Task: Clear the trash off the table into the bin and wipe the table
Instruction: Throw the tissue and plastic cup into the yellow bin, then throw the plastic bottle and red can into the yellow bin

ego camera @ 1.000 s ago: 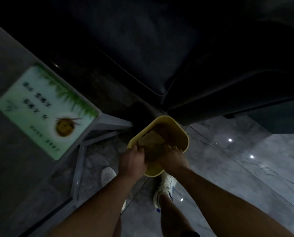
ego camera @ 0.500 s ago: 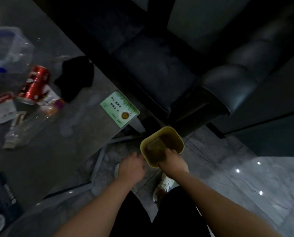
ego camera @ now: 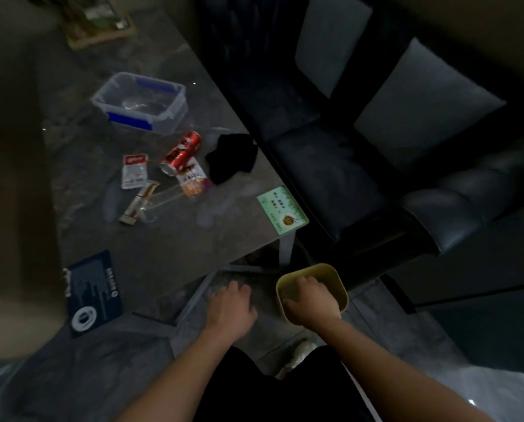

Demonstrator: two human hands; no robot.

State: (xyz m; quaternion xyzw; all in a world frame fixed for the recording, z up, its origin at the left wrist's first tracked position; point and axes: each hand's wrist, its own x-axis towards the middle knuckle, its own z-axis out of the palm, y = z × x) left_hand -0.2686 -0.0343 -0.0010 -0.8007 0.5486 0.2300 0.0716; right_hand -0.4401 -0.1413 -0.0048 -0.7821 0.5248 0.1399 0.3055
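Note:
My right hand lies over the near side of the small yellow bin on the floor, with its fingers bent down inside; whether it grips anything is hidden. Left of the bin, my left hand hangs with fingers loosely apart and nothing in it. On the grey marble table lie a red can on its side, a white packet, a snack wrapper, a clear plastic wrapper and a black cloth.
A clear plastic box with blue clips stands further back on the table. A green card sits at the table's corner and a dark blue leaflet at its near edge. A dark sofa runs along the right.
The view has pulled back and swung left, bringing the table and its trash into sight. My left hand has come out of the bin; my right hand stays over it.

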